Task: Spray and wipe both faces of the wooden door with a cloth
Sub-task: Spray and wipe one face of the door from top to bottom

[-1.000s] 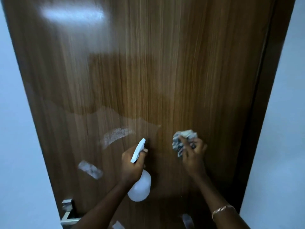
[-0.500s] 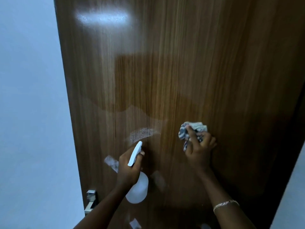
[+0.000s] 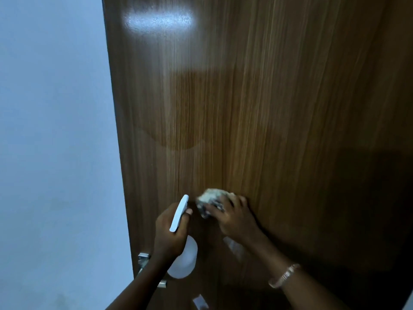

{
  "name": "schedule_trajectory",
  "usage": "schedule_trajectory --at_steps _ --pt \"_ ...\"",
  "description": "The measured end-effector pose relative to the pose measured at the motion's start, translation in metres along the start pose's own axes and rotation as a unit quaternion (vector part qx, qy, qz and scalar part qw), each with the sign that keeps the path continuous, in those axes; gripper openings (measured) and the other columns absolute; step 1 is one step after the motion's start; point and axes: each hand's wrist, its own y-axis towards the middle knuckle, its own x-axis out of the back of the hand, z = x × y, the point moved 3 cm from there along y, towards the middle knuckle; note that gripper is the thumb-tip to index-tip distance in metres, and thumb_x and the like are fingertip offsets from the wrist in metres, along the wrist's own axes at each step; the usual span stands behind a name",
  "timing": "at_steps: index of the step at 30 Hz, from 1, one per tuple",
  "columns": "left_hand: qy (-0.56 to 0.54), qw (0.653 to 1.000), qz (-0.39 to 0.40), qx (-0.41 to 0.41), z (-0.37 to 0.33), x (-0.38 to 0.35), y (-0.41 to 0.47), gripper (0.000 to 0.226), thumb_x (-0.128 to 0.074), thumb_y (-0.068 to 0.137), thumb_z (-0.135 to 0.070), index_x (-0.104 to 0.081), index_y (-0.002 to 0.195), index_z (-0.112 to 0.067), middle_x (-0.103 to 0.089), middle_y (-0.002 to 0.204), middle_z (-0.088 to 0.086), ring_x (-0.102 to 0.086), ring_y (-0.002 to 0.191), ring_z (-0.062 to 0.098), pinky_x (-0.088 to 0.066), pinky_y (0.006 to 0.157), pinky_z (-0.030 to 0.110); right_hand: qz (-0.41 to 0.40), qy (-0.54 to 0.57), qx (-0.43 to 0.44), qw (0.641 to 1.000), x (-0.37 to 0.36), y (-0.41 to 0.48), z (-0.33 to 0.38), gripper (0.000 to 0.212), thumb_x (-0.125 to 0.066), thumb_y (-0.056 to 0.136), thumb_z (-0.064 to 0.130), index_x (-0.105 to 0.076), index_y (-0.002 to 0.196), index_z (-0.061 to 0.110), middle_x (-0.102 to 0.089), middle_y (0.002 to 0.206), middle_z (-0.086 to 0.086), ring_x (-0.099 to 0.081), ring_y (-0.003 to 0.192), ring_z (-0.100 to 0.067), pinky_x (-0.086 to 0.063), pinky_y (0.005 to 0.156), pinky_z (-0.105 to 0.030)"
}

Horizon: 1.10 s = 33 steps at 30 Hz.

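The wooden door fills the centre and right of the view, its left edge meeting a pale blue wall; the face is brown with fine vertical grain and a glossy finish; a bright bar of reflected light sits at the far left of the face; a darker patch with a curved near edge lies mid-face, with a paler sheen around it; the right and near portions are in deep shadow. At the near part of the face, the left hand grips a white spray bottle, fingers wrapped round its neck, nozzle towards the door; the right hand presses a crumpled pale cloth against the wood, fingers curled over it, just right of the nozzle; the cloth is blurred. A metal handle sits near the door's left edge; a bracelet circles the right wrist.
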Motion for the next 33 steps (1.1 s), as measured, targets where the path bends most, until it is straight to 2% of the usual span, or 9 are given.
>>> schedule_trajectory --at_steps 6,8,10,14,18,22,25,30,33 --pt "0.023 0.999 -0.028 -0.024 -0.005 0.030 0.009 0.016 -0.062 0.095 -0.012 -0.070 0.102 -0.023 -0.074 0.092 -0.014 -0.075 0.085 0.015 -0.062 0.075 0.023 -0.113 -0.010 -0.311 0.944 0.033 0.043 -0.036 0.056 -0.054 0.088 0.031 -0.050 0.143 0.034 -0.049 0.122 -0.020 -0.045 0.097 -0.036 -0.039 0.082 -0.048" --pt "0.029 0.999 -0.027 -0.024 -0.005 0.037 0.017 0.013 -0.060 0.095 -0.011 -0.072 0.098 -0.015 -0.074 0.087 -0.011 -0.075 0.081 0.017 -0.061 0.072 0.025 -0.137 0.004 -0.303 0.943 0.033 0.101 -0.016 0.054 -0.053 0.090 0.032 -0.052 0.144 0.032 -0.051 0.122 -0.020 -0.046 0.098 -0.036 -0.039 0.082 -0.048" --pt "0.028 0.999 -0.028 -0.021 -0.008 0.043 0.021 0.013 -0.059 0.097 -0.015 -0.072 0.095 -0.012 -0.074 0.084 -0.006 -0.073 0.078 0.018 -0.059 0.069 0.026 -0.095 0.012 -0.179 0.979 0.017 0.121 0.022 0.051 -0.049 0.092 0.033 -0.053 0.143 0.030 -0.047 0.125 -0.018 -0.046 0.100 -0.036 -0.043 0.081 -0.048" --pt "0.024 0.999 -0.028 -0.021 -0.011 0.062 0.019 0.018 -0.060 0.097 -0.015 -0.070 0.106 -0.027 -0.075 0.090 -0.004 -0.074 0.082 0.017 -0.062 0.069 0.031 -0.025 0.030 -0.021 0.999 -0.016 0.057 0.053 0.046 -0.051 0.087 0.034 -0.063 0.131 0.029 -0.042 0.128 -0.011 -0.048 0.104 -0.033 -0.053 0.080 -0.048" --pt "0.046 0.998 -0.041 -0.012 -0.010 0.079 0.018 0.026 -0.062 0.094 -0.014 -0.066 0.101 -0.038 -0.074 0.089 -0.015 -0.073 0.082 0.013 -0.062 0.068 0.024 -0.082 -0.013 -0.208 0.975 0.013 0.053 0.000 0.059 -0.057 0.084 0.025 -0.053 0.142 0.031 -0.046 0.126 -0.019 -0.049 0.097 -0.038 -0.041 0.082 -0.049" --pt "0.073 0.994 -0.085 0.000 -0.004 0.095 0.024 0.012 -0.059 0.094 -0.016 -0.069 0.099 -0.020 -0.072 0.084 -0.010 -0.071 0.079 0.006 -0.055 0.064 0.013 -0.168 0.007 -0.337 0.926 0.044 0.136 -0.017 0.051 -0.058 0.091 0.030 -0.054 0.142 0.031 -0.054 0.121 -0.019 -0.048 0.099 -0.037 -0.037 0.085 -0.047" --pt "0.098 0.989 -0.112 0.002 -0.002 0.104 0.025 0.014 -0.058 0.095 -0.018 -0.068 0.094 -0.010 -0.070 0.080 -0.003 -0.068 0.076 0.007 -0.053 0.059 0.016 -0.126 0.017 -0.252 0.959 0.030 0.188 0.026 0.051 -0.059 0.092 0.035 -0.052 0.143 0.031 -0.053 0.122 -0.018 -0.047 0.099 -0.035 -0.040 0.083 -0.047" --pt "0.097 0.990 -0.098 0.008 0.002 0.123 0.023 0.014 -0.057 0.097 -0.018 -0.068 0.092 -0.012 -0.069 0.079 -0.002 -0.067 0.074 0.015 -0.051 0.063 0.017 0.001 0.024 0.077 0.997 -0.020 0.147 0.104 0.060 -0.074 0.075 0.041 -0.060 0.133 0.029 -0.050 0.128 -0.011 -0.048 0.108 -0.032 -0.039 0.087 -0.043" --pt "0.090 0.990 -0.107 0.030 0.009 0.141 0.021 0.015 -0.056 0.097 -0.022 -0.067 0.089 -0.015 -0.066 0.076 -0.005 -0.066 0.070 0.016 -0.050 0.059 0.019 -0.015 0.027 0.000 1.000 -0.015 0.121 0.079 0.055 -0.065 0.081 0.037 -0.059 0.135 0.030 -0.043 0.128 -0.014 -0.054 0.099 -0.036 -0.038 0.082 -0.044"
